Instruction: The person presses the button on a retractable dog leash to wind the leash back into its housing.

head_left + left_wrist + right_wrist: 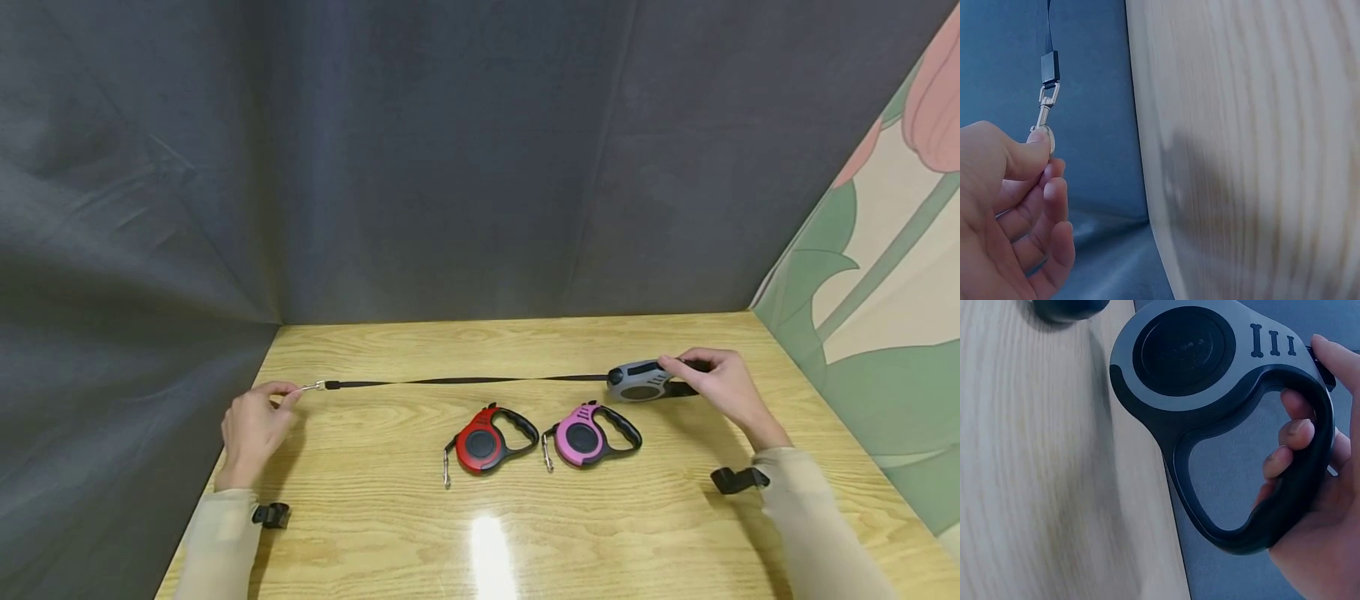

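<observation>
My right hand (720, 385) grips the black handle of a grey retractable dog leash (639, 383); in the right wrist view the fingers wrap through the handle loop (1260, 534) and the thumb lies at the button. A black strap (465, 381) runs straight out of its casing, taut across the table to the left. At its far end my left hand (255, 429) pinches the silver metal clip (313, 386) between thumb and fingers. The left wrist view shows this snap hook (1044, 115) joined to a black strap end (1050, 67).
On the wooden table (375, 517), nearer than the strap, lie a red retractable leash (480, 444) and a pink one (582, 437) side by side, clips at their left. Dark cloth (450, 167) hangs behind and at left; a flower-patterned panel (892, 333) borders the right.
</observation>
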`<move>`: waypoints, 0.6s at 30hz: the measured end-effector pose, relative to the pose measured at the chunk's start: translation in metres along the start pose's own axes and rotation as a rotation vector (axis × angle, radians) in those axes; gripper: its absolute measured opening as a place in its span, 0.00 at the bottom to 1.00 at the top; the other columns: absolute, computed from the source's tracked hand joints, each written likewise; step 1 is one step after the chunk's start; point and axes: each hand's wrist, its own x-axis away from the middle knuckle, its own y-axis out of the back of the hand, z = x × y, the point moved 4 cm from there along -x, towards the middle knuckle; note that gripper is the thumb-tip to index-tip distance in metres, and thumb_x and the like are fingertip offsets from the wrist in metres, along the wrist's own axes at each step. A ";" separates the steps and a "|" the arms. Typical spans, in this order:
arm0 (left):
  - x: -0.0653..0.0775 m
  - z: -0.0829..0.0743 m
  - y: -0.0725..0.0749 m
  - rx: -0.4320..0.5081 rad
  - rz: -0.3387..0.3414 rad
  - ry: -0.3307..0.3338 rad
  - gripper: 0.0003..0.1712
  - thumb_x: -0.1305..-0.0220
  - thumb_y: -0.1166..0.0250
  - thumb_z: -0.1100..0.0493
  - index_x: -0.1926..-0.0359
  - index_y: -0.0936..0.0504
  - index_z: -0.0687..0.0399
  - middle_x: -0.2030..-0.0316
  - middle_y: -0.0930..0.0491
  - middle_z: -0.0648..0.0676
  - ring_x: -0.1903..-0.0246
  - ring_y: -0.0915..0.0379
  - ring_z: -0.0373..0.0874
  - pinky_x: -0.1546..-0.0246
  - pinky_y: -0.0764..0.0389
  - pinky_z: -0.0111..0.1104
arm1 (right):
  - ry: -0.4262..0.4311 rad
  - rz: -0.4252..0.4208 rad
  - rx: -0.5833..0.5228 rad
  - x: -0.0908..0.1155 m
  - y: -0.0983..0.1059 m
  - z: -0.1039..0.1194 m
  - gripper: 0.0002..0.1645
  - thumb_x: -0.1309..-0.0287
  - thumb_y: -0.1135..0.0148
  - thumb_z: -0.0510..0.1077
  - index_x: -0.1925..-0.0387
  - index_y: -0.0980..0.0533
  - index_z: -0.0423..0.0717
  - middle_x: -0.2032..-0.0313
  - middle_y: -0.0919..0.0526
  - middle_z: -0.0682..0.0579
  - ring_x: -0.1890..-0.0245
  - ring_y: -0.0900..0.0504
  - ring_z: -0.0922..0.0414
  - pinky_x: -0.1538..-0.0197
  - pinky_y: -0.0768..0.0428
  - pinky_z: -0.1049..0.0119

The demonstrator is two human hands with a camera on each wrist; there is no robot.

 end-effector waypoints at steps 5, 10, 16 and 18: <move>-0.001 -0.005 -0.002 0.001 -0.011 -0.030 0.12 0.26 0.31 0.52 0.53 0.08 0.55 0.68 0.10 0.60 0.75 0.18 0.49 0.79 0.30 0.38 | 0.037 0.005 -0.001 -0.002 -0.004 0.007 0.18 0.34 0.26 0.56 0.63 0.10 0.44 0.70 0.14 0.72 0.68 0.21 0.67 0.63 0.25 0.72; 0.000 -0.007 -0.007 0.001 -0.006 -0.055 0.11 0.26 0.31 0.52 0.54 0.08 0.53 0.67 0.10 0.59 0.75 0.18 0.47 0.79 0.29 0.37 | 0.065 0.010 -0.003 -0.003 -0.008 0.010 0.16 0.34 0.25 0.54 0.65 0.11 0.45 0.70 0.13 0.70 0.70 0.22 0.66 0.64 0.26 0.71; 0.004 -0.012 -0.011 0.003 -0.012 -0.092 0.09 0.27 0.29 0.53 0.56 0.08 0.52 0.68 0.10 0.58 0.75 0.18 0.47 0.78 0.27 0.37 | 0.083 0.033 -0.003 0.000 -0.014 0.013 0.14 0.34 0.25 0.53 0.66 0.11 0.46 0.71 0.13 0.67 0.70 0.22 0.66 0.64 0.26 0.71; 0.005 -0.013 -0.011 0.000 -0.024 -0.103 0.09 0.28 0.28 0.53 0.57 0.08 0.52 0.69 0.10 0.57 0.75 0.18 0.46 0.78 0.28 0.37 | 0.087 0.037 -0.008 0.000 -0.016 0.014 0.14 0.34 0.25 0.53 0.66 0.11 0.47 0.71 0.13 0.66 0.70 0.22 0.66 0.64 0.26 0.71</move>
